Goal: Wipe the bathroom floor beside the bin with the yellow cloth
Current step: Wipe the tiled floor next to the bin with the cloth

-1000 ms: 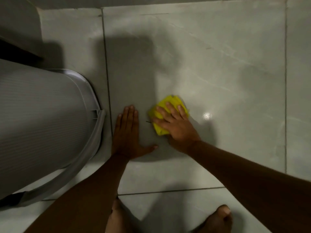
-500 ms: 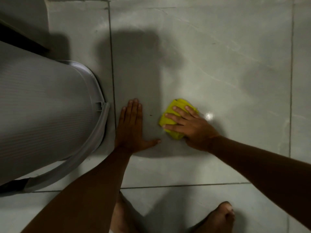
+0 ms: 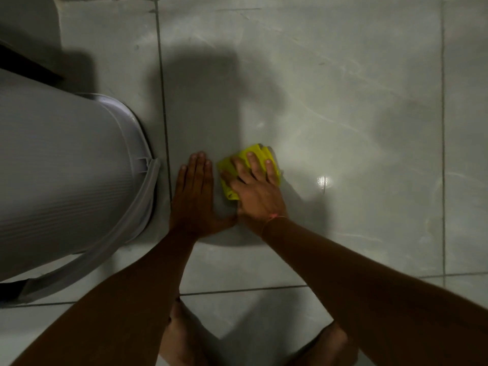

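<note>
A folded yellow cloth (image 3: pixel 264 154) lies on the grey floor tile (image 3: pixel 343 114), and my right hand (image 3: pixel 254 191) presses flat on it with fingers spread, covering most of it. My left hand (image 3: pixel 194 196) rests palm down on the same tile just left of the cloth, its thumb touching my right hand's heel. The grey ribbed bin (image 3: pixel 60 175) stands to the left, its base rim close to my left hand.
Dark grout lines (image 3: pixel 163 101) cross the glossy tiles. A dark object (image 3: pixel 23 64) sits behind the bin at the upper left. My bare feet (image 3: pixel 182 339) are at the bottom edge. A light glare (image 3: pixel 323 180) shines right of the cloth.
My right hand slid the cloth to the right and then back left towards my left hand, turning so the fingers point away from me. My left hand stayed planted.
</note>
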The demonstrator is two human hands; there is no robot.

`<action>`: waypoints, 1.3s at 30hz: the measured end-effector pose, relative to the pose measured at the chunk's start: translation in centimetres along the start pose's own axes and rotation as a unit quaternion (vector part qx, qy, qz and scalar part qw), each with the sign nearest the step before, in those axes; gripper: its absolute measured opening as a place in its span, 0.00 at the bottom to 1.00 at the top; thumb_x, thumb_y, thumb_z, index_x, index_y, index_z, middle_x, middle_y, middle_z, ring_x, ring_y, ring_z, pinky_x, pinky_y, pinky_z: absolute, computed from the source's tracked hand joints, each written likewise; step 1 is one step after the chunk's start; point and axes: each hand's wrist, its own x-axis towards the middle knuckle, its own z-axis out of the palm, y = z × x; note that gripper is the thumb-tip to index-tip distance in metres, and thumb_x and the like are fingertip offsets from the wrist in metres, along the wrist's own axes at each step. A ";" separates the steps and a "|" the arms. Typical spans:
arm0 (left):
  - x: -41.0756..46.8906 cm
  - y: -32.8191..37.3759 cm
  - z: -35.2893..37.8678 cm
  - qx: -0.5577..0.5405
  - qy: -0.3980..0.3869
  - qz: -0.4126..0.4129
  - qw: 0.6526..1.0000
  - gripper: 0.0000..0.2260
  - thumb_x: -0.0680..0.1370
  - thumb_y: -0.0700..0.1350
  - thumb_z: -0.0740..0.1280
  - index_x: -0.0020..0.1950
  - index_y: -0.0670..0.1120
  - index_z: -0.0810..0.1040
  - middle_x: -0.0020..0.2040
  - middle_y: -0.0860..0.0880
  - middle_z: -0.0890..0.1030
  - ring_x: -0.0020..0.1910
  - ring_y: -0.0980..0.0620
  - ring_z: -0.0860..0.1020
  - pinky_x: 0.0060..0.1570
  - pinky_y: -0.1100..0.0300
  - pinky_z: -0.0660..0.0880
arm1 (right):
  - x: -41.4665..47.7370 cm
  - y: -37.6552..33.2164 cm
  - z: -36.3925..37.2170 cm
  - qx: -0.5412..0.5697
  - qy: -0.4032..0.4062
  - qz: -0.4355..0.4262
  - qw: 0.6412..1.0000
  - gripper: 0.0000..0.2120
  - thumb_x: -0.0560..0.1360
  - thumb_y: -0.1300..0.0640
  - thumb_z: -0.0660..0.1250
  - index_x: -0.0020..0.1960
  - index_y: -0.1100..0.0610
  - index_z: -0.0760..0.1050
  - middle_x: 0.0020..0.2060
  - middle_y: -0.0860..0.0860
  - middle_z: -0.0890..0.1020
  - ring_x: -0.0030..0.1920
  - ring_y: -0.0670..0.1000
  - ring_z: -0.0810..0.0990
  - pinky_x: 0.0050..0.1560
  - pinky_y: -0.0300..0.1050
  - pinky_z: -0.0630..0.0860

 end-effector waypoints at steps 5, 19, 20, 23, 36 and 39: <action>-0.2 0.0 0.0 0.001 0.007 -0.003 1.000 0.62 0.64 0.82 0.59 0.81 0.35 0.57 0.83 0.36 0.56 0.84 0.39 0.53 0.83 0.41 0.51 | -2.6 5.4 -1.3 -0.082 -0.048 -0.144 0.985 0.30 0.71 0.53 0.47 0.73 0.42 0.63 0.77 0.49 0.63 0.79 0.58 0.53 0.77 0.62 0.48; -0.4 0.0 -0.1 0.014 -0.006 -0.006 1.000 0.62 0.64 0.81 0.60 0.82 0.36 0.54 0.84 0.36 0.53 0.84 0.39 0.51 0.83 0.41 0.49 | -9.5 10.8 0.7 -0.059 0.014 0.021 0.998 0.36 0.72 0.58 0.61 0.77 0.43 0.54 0.78 0.51 0.59 0.79 0.60 0.52 0.76 0.64 0.51; -0.3 0.0 -0.2 0.014 -0.010 -0.003 1.000 0.62 0.64 0.81 0.59 0.82 0.36 0.53 0.84 0.36 0.53 0.84 0.39 0.51 0.83 0.41 0.48 | -7.8 10.8 0.5 -0.047 0.041 0.103 0.993 0.36 0.72 0.56 0.63 0.77 0.43 0.53 0.78 0.52 0.59 0.78 0.61 0.52 0.76 0.65 0.51; -0.4 0.0 -0.3 0.012 -0.013 -0.001 1.000 0.62 0.65 0.82 0.59 0.82 0.36 0.53 0.84 0.36 0.54 0.84 0.38 0.51 0.83 0.40 0.50 | -2.7 7.9 -0.7 0.031 0.098 0.244 0.964 0.38 0.70 0.53 0.65 0.77 0.43 0.54 0.79 0.53 0.56 0.78 0.62 0.50 0.75 0.66 0.46; -0.3 0.1 -0.2 0.016 -0.020 -0.009 1.000 0.62 0.65 0.82 0.58 0.83 0.38 0.51 0.84 0.37 0.53 0.84 0.39 0.51 0.83 0.42 0.47 | -7.4 10.5 0.7 0.023 0.076 0.194 0.978 0.38 0.68 0.53 0.63 0.76 0.44 0.58 0.78 0.56 0.59 0.77 0.66 0.53 0.73 0.70 0.51; -0.2 0.2 -0.3 0.017 -0.023 -0.012 1.000 0.63 0.64 0.82 0.60 0.83 0.38 0.51 0.84 0.38 0.52 0.85 0.40 0.50 0.84 0.44 0.45 | -11.3 9.7 2.5 -0.034 0.022 -0.020 0.999 0.38 0.68 0.58 0.60 0.76 0.43 0.56 0.78 0.53 0.60 0.78 0.64 0.53 0.75 0.68 0.49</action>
